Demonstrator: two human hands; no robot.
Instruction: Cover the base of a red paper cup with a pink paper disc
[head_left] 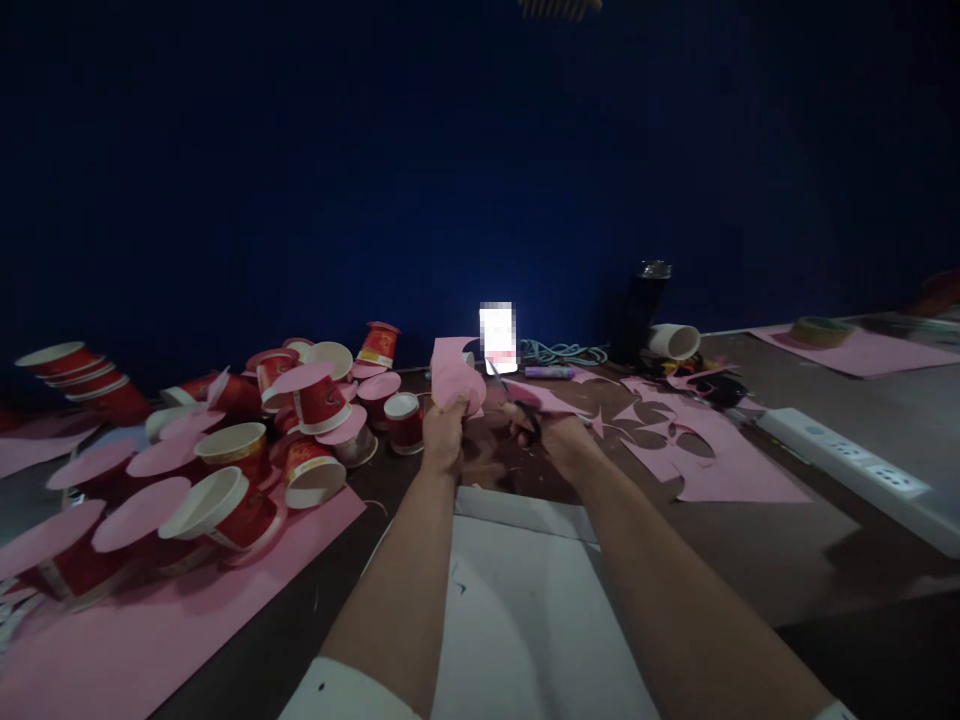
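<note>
My left hand (442, 432) holds a pink paper piece (456, 380) up over the table, its rounded edge above my fingers. My right hand (553, 436) grips black-handled scissors (516, 398), their blades pointing up and left toward the pink paper. Both forearms reach forward from the bottom of the view. Below my hands lies a white sheet (525, 600) on the dark table (750, 540).
A heap of red paper cups (300, 400), many capped with pink discs, covers the left on a pink sheet (150, 640). Cut pink paper scraps (697, 450) lie right, near a white power strip (855, 470), a black bottle (641, 310), a lit phone (497, 338) and a tape roll (821, 330).
</note>
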